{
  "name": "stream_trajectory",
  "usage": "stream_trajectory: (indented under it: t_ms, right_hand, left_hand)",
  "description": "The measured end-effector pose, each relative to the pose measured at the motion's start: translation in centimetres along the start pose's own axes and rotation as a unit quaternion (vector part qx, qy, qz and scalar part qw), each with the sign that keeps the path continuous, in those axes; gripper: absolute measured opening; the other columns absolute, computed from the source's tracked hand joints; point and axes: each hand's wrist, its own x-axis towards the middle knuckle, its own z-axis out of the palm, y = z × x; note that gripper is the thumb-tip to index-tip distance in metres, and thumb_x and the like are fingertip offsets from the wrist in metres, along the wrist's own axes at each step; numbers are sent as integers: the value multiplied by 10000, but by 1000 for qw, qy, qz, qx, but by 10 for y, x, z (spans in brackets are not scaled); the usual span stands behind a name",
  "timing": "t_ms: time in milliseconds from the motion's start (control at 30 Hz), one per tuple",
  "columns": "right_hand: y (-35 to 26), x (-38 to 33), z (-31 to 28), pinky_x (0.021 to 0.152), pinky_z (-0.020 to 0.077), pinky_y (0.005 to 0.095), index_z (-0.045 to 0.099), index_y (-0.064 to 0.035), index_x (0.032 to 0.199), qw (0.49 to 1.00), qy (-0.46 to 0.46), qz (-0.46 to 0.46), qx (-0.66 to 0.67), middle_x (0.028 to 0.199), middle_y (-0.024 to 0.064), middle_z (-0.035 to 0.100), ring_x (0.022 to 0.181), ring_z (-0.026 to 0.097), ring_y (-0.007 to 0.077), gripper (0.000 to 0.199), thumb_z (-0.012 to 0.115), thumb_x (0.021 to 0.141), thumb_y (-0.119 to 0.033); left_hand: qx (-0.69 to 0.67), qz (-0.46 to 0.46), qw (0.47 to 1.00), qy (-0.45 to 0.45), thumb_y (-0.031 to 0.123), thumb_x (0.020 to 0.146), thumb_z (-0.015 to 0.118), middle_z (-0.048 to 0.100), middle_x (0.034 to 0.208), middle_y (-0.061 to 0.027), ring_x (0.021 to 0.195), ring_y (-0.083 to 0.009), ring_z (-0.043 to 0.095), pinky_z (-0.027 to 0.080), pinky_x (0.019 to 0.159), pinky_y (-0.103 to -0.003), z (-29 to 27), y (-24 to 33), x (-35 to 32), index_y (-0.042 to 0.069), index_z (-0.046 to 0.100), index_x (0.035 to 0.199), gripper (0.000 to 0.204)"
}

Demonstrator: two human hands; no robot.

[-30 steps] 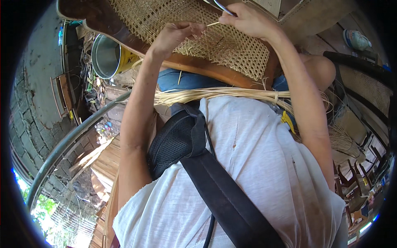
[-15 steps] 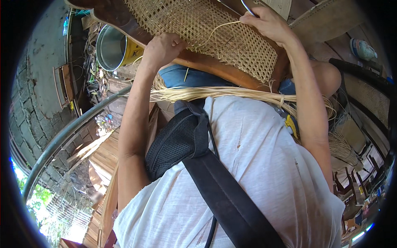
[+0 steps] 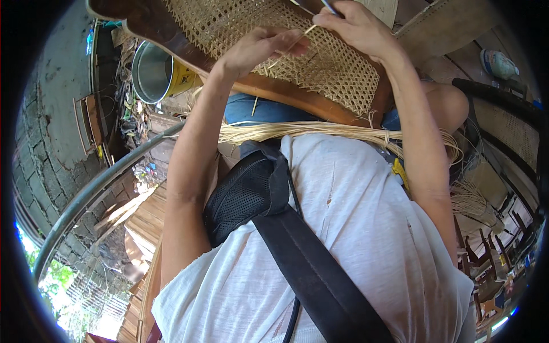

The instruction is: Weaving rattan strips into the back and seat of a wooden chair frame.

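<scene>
Across my lap rests a brown wooden frame (image 3: pixel 274 86) with a woven cane panel (image 3: pixel 343 74) set in it. A thin pale cane strand (image 3: pixel 310 28) runs between my two hands just above the weave. My left hand (image 3: pixel 260 50) is closed, its thumb and fingers pinching the strand. My right hand (image 3: pixel 357 30) grips the strand's other part at the fingertips. A slim, shiny metal tool (image 3: pixel 329 7) also sticks out of the right hand; its kind is cut off by the upper edge.
A bundle of loose cane strands (image 3: pixel 320 130) lies across my lap, tied at its right. At the left stand a metal bucket with yellow outside (image 3: pixel 182 77) and a curved metal rail (image 3: pixel 108 174). Another dark chair frame (image 3: pixel 514 154) is at the right, near a white bottle (image 3: pixel 498 64).
My left hand has moved right and up from the frame's near edge towards my right hand. The strand span between them is now shorter. My right hand has shifted slightly left.
</scene>
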Motion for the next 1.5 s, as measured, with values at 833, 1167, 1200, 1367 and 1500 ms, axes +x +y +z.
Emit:
stream_trajectory:
  t_ms: [833,1167,1200,1367,1500]
  right_hand:
    - [-24,8,98,886,515,435,659,16,1061,946,-176,36,-269,1146,190,642,1068,625,334,289,537,818,-83]
    - [-21,12,92,872,512,434,673,23,995,941,-191,39,-276,1106,209,651,1044,637,322,263,570,809,-132]
    - [-25,15,91,872,512,434,673,23,995,942,-188,41,-275,1106,209,651,1044,637,322,263,570,809,-132]
    - [-7,19,100,881,513,416,707,-22,966,952,-121,80,-268,1040,197,680,975,664,306,288,611,811,-244]
    - [2,10,69,868,520,425,712,-29,973,936,-126,121,-305,1004,178,694,932,675,298,343,655,790,-313]
  left_hand:
    - [199,-187,958,91,364,718,716,697,714,-124,673,-194,676,528,666,-309,-31,-40,-16,45,748,897,367]
    - [283,-130,950,32,390,717,719,710,818,-140,755,-272,693,536,748,-363,-25,-42,-15,108,752,936,359]
    - [300,-125,945,39,397,720,718,711,853,-144,785,-300,692,537,766,-387,-20,-40,-16,122,753,936,352]
    - [377,-98,920,44,327,733,678,697,888,-174,847,-351,673,529,798,-423,-5,-25,-19,108,748,881,274]
    - [420,-90,895,118,223,727,625,689,877,-185,830,-364,670,530,794,-432,6,-32,-23,102,741,826,194]
